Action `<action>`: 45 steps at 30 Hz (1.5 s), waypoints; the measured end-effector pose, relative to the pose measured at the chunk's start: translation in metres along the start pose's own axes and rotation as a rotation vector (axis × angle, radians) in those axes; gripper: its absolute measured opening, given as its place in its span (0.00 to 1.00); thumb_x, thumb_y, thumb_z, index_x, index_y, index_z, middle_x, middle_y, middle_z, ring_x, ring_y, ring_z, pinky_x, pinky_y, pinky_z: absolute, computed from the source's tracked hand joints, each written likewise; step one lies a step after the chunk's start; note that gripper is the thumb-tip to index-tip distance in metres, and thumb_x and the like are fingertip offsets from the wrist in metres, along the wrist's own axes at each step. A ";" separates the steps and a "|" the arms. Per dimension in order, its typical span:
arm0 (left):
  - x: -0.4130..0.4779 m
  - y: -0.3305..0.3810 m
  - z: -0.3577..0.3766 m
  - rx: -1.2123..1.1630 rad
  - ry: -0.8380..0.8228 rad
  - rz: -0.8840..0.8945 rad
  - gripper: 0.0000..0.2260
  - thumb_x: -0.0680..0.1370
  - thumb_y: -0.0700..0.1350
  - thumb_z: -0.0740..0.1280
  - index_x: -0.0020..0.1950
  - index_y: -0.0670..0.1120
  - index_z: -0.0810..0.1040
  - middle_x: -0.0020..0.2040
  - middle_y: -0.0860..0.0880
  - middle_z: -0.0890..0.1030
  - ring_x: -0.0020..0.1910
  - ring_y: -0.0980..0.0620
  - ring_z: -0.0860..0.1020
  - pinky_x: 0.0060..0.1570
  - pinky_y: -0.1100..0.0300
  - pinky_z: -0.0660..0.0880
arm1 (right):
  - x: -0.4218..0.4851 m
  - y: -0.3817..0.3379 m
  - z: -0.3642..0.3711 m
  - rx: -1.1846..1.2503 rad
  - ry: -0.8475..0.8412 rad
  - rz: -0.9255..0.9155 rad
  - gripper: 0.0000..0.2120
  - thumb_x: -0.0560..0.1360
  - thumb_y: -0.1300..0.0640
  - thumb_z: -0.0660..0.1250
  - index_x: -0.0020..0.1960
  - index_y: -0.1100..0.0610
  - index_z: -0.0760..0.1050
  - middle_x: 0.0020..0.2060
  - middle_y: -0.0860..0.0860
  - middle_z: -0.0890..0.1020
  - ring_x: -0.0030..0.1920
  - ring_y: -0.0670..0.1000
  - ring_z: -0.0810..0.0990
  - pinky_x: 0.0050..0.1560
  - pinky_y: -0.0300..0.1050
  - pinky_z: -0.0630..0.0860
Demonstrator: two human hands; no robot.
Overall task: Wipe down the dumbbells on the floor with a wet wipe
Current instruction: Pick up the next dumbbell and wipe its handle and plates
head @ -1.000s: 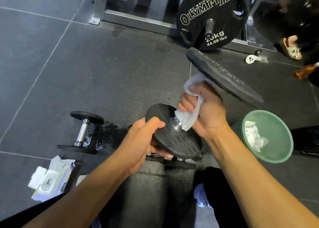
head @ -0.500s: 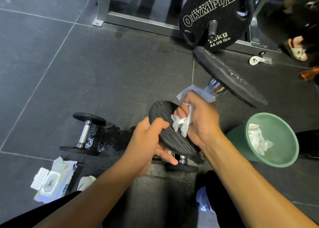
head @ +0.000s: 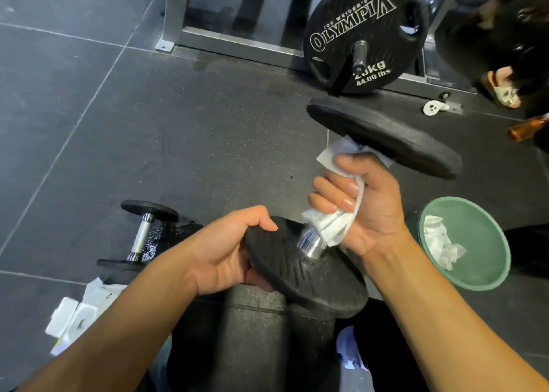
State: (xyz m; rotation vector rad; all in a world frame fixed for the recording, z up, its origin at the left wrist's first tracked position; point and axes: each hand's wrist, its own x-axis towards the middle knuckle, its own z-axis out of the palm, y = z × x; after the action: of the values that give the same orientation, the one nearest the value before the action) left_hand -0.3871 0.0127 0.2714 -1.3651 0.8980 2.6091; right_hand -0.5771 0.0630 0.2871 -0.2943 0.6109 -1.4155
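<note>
R hand (head: 365,204) fist-wraps wet wipe (head: 332,228) round dumbbell (head: 303,270) handle; L hand (head: 225,255) grips its near plate's rim.

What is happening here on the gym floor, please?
A person is cleaning a large dumbbell. The left hand grips its near plate and holds it tilted, while the right hand is wrapped around the handle with a white wet wipe. A smaller dumbbell lies on the floor to the left, near the wipe pack. Used wipes sit in the green bin.
</note>
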 end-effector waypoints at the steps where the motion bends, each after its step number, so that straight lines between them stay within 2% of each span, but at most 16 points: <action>1: 0.003 -0.001 0.000 -0.009 0.008 0.036 0.13 0.72 0.43 0.65 0.51 0.39 0.84 0.41 0.40 0.86 0.32 0.46 0.84 0.29 0.53 0.81 | 0.001 0.000 0.001 -0.010 0.056 -0.056 0.17 0.67 0.60 0.74 0.26 0.52 0.69 0.18 0.45 0.64 0.20 0.44 0.63 0.27 0.39 0.59; 4: 0.010 -0.007 0.001 0.052 0.129 0.177 0.13 0.79 0.42 0.63 0.58 0.37 0.82 0.47 0.38 0.87 0.42 0.43 0.87 0.41 0.43 0.86 | 0.009 0.002 -0.001 -0.057 0.309 -0.207 0.17 0.71 0.63 0.70 0.28 0.52 0.69 0.22 0.46 0.64 0.23 0.45 0.61 0.29 0.39 0.61; 7: 0.014 -0.014 0.009 0.238 0.258 0.336 0.18 0.74 0.50 0.68 0.58 0.40 0.80 0.51 0.41 0.88 0.51 0.41 0.87 0.56 0.35 0.83 | 0.015 0.006 -0.002 -0.045 0.529 -0.318 0.17 0.74 0.66 0.71 0.30 0.53 0.76 0.25 0.46 0.70 0.27 0.46 0.62 0.31 0.40 0.64; 9: 0.016 -0.020 0.017 0.344 0.347 0.414 0.12 0.76 0.51 0.69 0.57 0.49 0.80 0.51 0.49 0.88 0.51 0.49 0.87 0.57 0.41 0.84 | 0.019 0.005 -0.001 0.006 0.651 -0.350 0.15 0.76 0.67 0.70 0.33 0.54 0.77 0.26 0.47 0.69 0.27 0.46 0.62 0.32 0.41 0.66; 12: 0.011 -0.032 0.031 0.454 0.503 0.481 0.06 0.81 0.50 0.69 0.56 0.57 0.75 0.47 0.57 0.85 0.44 0.68 0.82 0.44 0.72 0.78 | 0.023 0.004 -0.006 0.100 0.754 -0.368 0.18 0.75 0.66 0.72 0.30 0.52 0.74 0.27 0.47 0.67 0.28 0.47 0.62 0.33 0.41 0.65; 14: 0.009 -0.036 0.036 0.506 0.545 0.509 0.08 0.80 0.51 0.69 0.55 0.56 0.73 0.46 0.57 0.84 0.43 0.69 0.81 0.38 0.76 0.74 | 0.025 0.004 -0.008 0.129 0.797 -0.353 0.19 0.74 0.65 0.72 0.31 0.51 0.68 0.28 0.47 0.64 0.28 0.47 0.60 0.32 0.41 0.62; 16: 0.009 -0.038 0.036 0.502 0.548 0.513 0.08 0.79 0.51 0.70 0.55 0.55 0.73 0.46 0.56 0.85 0.43 0.64 0.83 0.40 0.71 0.78 | 0.024 0.004 -0.008 0.076 0.819 -0.333 0.20 0.75 0.65 0.68 0.32 0.51 0.63 0.26 0.46 0.59 0.26 0.47 0.56 0.28 0.40 0.57; 18: 0.007 -0.036 0.037 0.370 0.478 0.477 0.06 0.81 0.46 0.68 0.57 0.49 0.75 0.47 0.52 0.86 0.42 0.55 0.87 0.44 0.51 0.86 | 0.022 0.004 -0.006 -0.005 0.781 -0.325 0.17 0.76 0.66 0.65 0.32 0.52 0.66 0.25 0.46 0.58 0.25 0.46 0.55 0.27 0.39 0.56; 21: 0.003 -0.029 0.034 0.167 0.373 0.392 0.07 0.83 0.40 0.63 0.60 0.44 0.75 0.51 0.42 0.86 0.41 0.40 0.89 0.38 0.42 0.86 | 0.017 0.006 -0.003 -0.117 0.628 -0.293 0.18 0.76 0.68 0.62 0.30 0.54 0.68 0.24 0.47 0.60 0.24 0.46 0.57 0.27 0.39 0.59; 25: -0.004 -0.016 0.018 0.065 0.219 0.293 0.11 0.82 0.40 0.58 0.59 0.35 0.74 0.43 0.31 0.86 0.35 0.29 0.85 0.26 0.48 0.83 | 0.008 0.007 -0.001 -0.120 0.362 -0.151 0.22 0.72 0.64 0.59 0.20 0.50 0.68 0.19 0.45 0.59 0.23 0.46 0.53 0.28 0.39 0.56; 29: -0.014 -0.006 0.005 0.027 0.145 0.177 0.14 0.79 0.43 0.59 0.53 0.34 0.78 0.36 0.35 0.84 0.26 0.38 0.81 0.19 0.57 0.76 | 0.002 0.016 -0.004 -0.153 0.106 -0.033 0.19 0.69 0.58 0.57 0.20 0.51 0.62 0.16 0.45 0.63 0.18 0.43 0.61 0.25 0.39 0.60; 33: -0.015 -0.001 -0.008 0.047 0.099 0.036 0.16 0.77 0.47 0.59 0.42 0.36 0.80 0.29 0.39 0.79 0.21 0.45 0.77 0.17 0.62 0.72 | 0.000 0.035 -0.005 0.012 -0.105 0.071 0.14 0.68 0.59 0.61 0.27 0.52 0.60 0.18 0.48 0.60 0.19 0.47 0.59 0.25 0.41 0.60; 35: -0.014 -0.003 -0.011 0.025 0.109 0.019 0.15 0.76 0.48 0.60 0.40 0.38 0.79 0.29 0.41 0.77 0.21 0.46 0.76 0.17 0.63 0.70 | -0.001 0.041 -0.003 0.008 -0.029 0.078 0.14 0.69 0.58 0.58 0.27 0.52 0.58 0.18 0.48 0.58 0.19 0.47 0.57 0.24 0.41 0.59; 41: 0.000 -0.018 0.006 -0.054 0.197 0.211 0.17 0.78 0.46 0.61 0.57 0.35 0.79 0.42 0.35 0.81 0.32 0.42 0.82 0.26 0.53 0.78 | 0.004 0.038 0.003 -0.187 0.440 -0.044 0.17 0.70 0.57 0.58 0.25 0.54 0.57 0.19 0.51 0.57 0.21 0.50 0.54 0.24 0.43 0.57; 43: 0.001 -0.023 0.014 -0.046 0.280 0.277 0.15 0.76 0.47 0.64 0.55 0.36 0.79 0.42 0.38 0.82 0.35 0.44 0.84 0.30 0.51 0.81 | 0.006 0.036 0.004 -0.195 0.552 -0.116 0.16 0.73 0.58 0.58 0.29 0.53 0.56 0.21 0.51 0.57 0.23 0.51 0.53 0.26 0.43 0.55; 45: 0.002 -0.027 0.021 0.103 0.403 0.374 0.06 0.78 0.44 0.66 0.47 0.42 0.77 0.37 0.48 0.80 0.34 0.54 0.82 0.32 0.58 0.80 | 0.008 0.035 0.005 -0.179 0.640 -0.183 0.16 0.73 0.59 0.58 0.31 0.52 0.56 0.23 0.52 0.57 0.24 0.51 0.54 0.27 0.45 0.55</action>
State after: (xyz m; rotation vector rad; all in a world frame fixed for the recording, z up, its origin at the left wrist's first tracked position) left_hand -0.3950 0.0456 0.2665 -1.8939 1.4448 2.5183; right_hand -0.5449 0.0598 0.2701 -0.0279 1.2632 -1.6380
